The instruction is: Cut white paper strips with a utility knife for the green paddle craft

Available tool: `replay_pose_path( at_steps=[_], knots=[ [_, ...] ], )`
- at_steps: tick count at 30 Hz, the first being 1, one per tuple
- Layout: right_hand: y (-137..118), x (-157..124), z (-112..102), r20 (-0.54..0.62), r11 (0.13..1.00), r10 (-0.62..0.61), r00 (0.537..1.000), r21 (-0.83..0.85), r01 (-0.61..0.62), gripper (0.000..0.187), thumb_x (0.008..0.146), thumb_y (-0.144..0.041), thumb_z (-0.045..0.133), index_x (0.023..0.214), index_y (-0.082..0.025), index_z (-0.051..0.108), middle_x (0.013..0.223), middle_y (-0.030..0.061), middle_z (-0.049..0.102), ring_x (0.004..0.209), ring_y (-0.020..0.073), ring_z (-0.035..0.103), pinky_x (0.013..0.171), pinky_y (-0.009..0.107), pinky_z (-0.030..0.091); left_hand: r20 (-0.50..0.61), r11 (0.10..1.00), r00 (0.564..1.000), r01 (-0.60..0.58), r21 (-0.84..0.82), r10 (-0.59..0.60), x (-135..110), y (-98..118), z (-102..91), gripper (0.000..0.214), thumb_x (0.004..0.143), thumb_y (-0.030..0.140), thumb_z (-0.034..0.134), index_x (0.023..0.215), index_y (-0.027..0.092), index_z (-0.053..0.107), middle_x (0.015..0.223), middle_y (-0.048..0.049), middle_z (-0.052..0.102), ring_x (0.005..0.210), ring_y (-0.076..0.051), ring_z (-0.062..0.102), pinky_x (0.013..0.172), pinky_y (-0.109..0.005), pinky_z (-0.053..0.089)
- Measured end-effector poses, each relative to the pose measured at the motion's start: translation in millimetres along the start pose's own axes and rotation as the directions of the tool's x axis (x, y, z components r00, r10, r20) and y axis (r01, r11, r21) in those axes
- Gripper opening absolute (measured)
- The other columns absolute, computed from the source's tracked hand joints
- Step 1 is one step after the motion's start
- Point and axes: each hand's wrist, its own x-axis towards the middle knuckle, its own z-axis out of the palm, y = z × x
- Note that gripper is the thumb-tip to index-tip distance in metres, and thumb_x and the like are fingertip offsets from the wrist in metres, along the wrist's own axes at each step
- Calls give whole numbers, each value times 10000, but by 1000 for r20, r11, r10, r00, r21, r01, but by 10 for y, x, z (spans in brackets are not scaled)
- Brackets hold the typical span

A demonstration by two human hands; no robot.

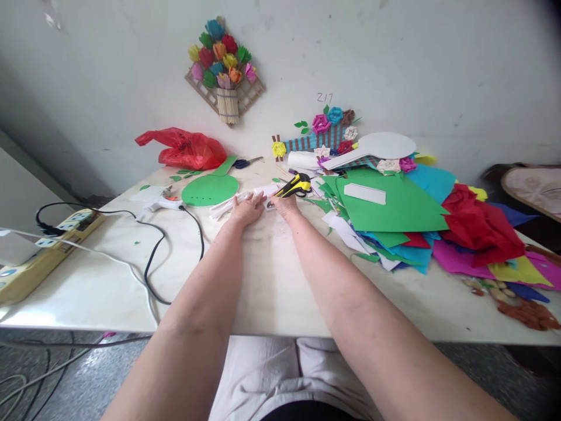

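My left hand (249, 209) lies on the table with its fingers stretched out, pressing on white paper (266, 190). White strips (222, 209) stick out on its left side. Close beside it, my right hand (284, 206) is closed round a yellow and black utility knife (294, 185), whose tip points down toward the paper. Part of the paper is hidden under my fingers. A green paper disc (210, 190) with a strip-like handle is just left of my left hand.
At left are a white glue gun (163, 202), cables and a power strip (48, 251). Behind lie a red plastic bag (190, 150) and scissors (248, 162). Coloured sheets with green card (394, 204) are heaped at right. A paper-flower craft (319, 137) leans on the wall.
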Motion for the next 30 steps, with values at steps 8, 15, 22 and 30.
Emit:
replay_pose_path(
  at_steps=[8, 15, 22, 30],
  knots=[
    [-49, -39, -41, -2, 999, -19, 1000, -26, 19, 125, 630, -239, 545, 700, -208, 643, 692, 23, 669, 809, 208, 661, 787, 314, 538, -13, 999, 1000, -18, -31, 18, 22, -25, 27, 600, 970, 301, 342, 1566, 283, 281, 1592, -58, 368, 1509, -199, 231, 1196, -606, 21],
    [-79, -48, -54, -3, 1000, -9, 1000, 19, 9, 68, 611, -257, 555, 635, -207, 595, 648, -2, 642, 723, 172, 629, 719, 271, 525, -15, 999, 1000, -22, -46, 22, -3, -4, 9, 588, 970, 291, 343, 1556, 296, 307, 1576, -45, 400, 1506, -206, 241, 1193, -613, -4],
    [-142, -92, -114, 57, 981, 72, 996, 177, -82, 42, 542, -223, 571, 541, -200, 537, 508, -34, 535, 518, 136, 516, 537, 261, 461, -24, 999, 999, -25, -35, 25, -19, 0, 3, 579, 976, 287, 331, 1553, 314, 312, 1577, -33, 401, 1506, -200, 241, 1198, -605, 17],
    [-88, 178, -231, -136, 988, 27, 990, 152, -6, 46, 592, -248, 559, 570, -208, 548, 541, -5, 567, 571, 178, 583, 565, 296, 497, -47, 998, 997, -64, -22, 63, -57, 0, -17, 537, 979, 297, 345, 1512, 325, 406, 1562, -20, 426, 1516, -199, 206, 1206, -593, 36]
  ],
)
